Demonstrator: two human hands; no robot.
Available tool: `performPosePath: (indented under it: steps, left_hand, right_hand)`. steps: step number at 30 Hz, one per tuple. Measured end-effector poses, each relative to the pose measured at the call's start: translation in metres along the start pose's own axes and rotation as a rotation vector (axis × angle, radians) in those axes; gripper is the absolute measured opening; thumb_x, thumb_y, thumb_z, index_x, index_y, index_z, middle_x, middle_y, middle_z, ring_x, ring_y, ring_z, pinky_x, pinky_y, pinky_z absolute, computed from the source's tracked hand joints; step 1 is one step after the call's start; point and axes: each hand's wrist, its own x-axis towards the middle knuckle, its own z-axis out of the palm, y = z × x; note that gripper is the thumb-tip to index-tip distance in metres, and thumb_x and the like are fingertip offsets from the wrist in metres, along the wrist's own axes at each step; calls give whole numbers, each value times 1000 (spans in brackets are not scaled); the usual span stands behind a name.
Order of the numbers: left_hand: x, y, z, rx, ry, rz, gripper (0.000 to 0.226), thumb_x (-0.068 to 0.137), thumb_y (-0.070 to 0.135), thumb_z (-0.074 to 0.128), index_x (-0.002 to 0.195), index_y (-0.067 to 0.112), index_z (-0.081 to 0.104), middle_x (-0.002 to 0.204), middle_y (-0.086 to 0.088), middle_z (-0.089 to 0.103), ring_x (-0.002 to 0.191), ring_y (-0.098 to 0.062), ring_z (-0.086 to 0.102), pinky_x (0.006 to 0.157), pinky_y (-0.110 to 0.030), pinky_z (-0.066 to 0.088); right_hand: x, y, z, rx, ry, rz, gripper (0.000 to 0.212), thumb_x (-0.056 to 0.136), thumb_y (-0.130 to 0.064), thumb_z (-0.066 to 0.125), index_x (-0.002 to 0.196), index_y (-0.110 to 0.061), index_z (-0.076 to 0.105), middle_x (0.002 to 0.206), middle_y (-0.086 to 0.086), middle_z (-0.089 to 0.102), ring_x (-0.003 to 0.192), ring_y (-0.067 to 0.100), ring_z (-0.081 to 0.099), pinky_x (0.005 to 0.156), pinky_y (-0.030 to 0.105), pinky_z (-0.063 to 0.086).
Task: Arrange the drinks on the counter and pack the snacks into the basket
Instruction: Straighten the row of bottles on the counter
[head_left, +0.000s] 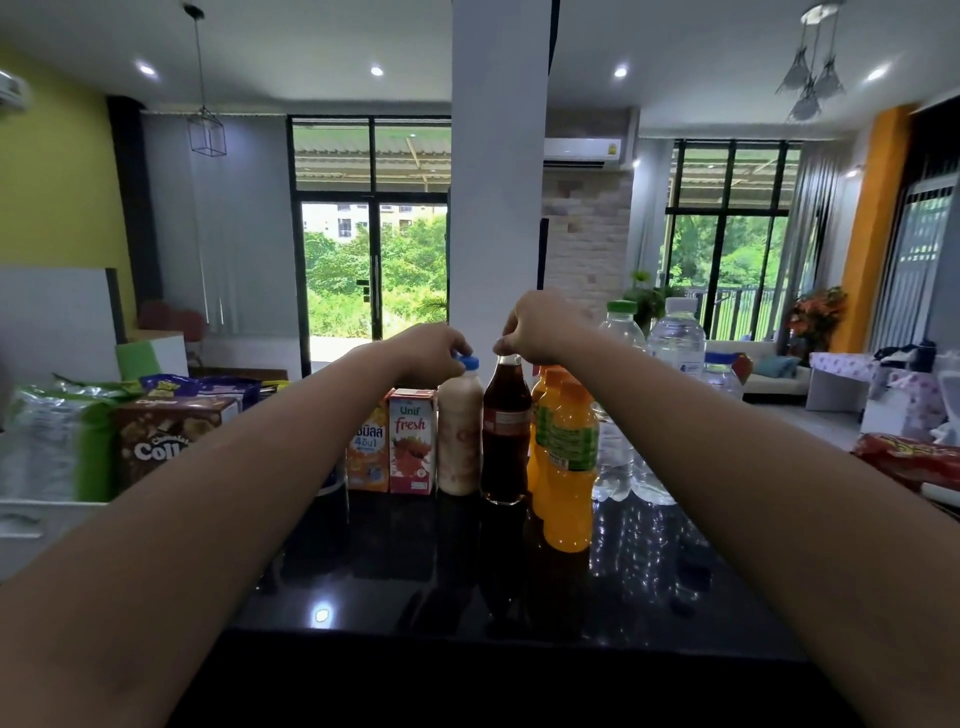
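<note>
**Kid:** What are your hands doing?

**Helper:** Your left hand (434, 347) is up on the round blue cap (466, 361) of the creamy pink plastic bottle (459, 441). Your fingers are curled over the cap and pinch it from above.

**Kid:** And the other one?

**Helper:** Your right hand (540, 327) is on top of the dark brown glass soda bottle (505, 431). Your fingertips are bunched together and pinch the top of its neck. The cap itself hides under your fingers.

**Kid:** Where do those two bottles stand?

**Helper:** Both stand upright on the shiny black counter (467, 571), right under your hands, side by side and just about touching.

**Kid:** What is next to them?

**Helper:** Past your left hand, on its outer side, stand two small drink cartons: a red and white fruit one (411, 448) just beside the pink bottle, then an orange one (370, 457). Further out that way, a brown chocolate snack box (166, 441) and a silver and green snack bag (57, 441) stand up inside a white basket (31, 525).

**Kid:** And by your right hand?

**Helper:** Under your right wrist stand bright orange juice bottles (569, 467), close to the soda bottle. Beyond them, on the outer side of that hand, are clear plastic water bottles (675, 343), one with a green cap. Far out that way lies a red snack bag (909, 457) at the counter's edge.
</note>
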Motion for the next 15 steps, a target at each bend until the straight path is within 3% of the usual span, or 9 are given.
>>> performPosePath:
  steps: [6,9,12,15]
  left_hand:
    - [1,-8,8,-5,111,-16,40,89,38,61,119,11,63,117,-7,64,101,-20,57,85,-33,44]
    - [1,-10,11,4,152,-19,41,88,44,61,114,13,64,114,-5,64,97,-19,57,81,-33,44]
    - [2,-12,9,-12,104,-10,41,89,37,61,120,12,60,123,-6,61,109,-22,55,86,-31,41]
    - [2,-13,4,-74,28,-6,40,87,18,63,125,10,55,130,-6,57,116,-22,54,92,-29,41]
  right_hand:
    - [-1,8,2,3,63,54,51,78,-57,69,102,-12,67,91,4,70,87,24,65,84,39,51]
    - [0,10,2,75,29,69,54,77,-59,69,100,-10,69,91,6,71,89,25,67,89,45,51]
    - [1,13,1,187,-26,40,48,80,-48,72,101,-5,71,99,9,72,93,26,67,94,50,50]
    - [1,15,-3,265,-71,-1,34,84,-26,73,110,-4,70,112,10,70,100,22,64,95,41,51]
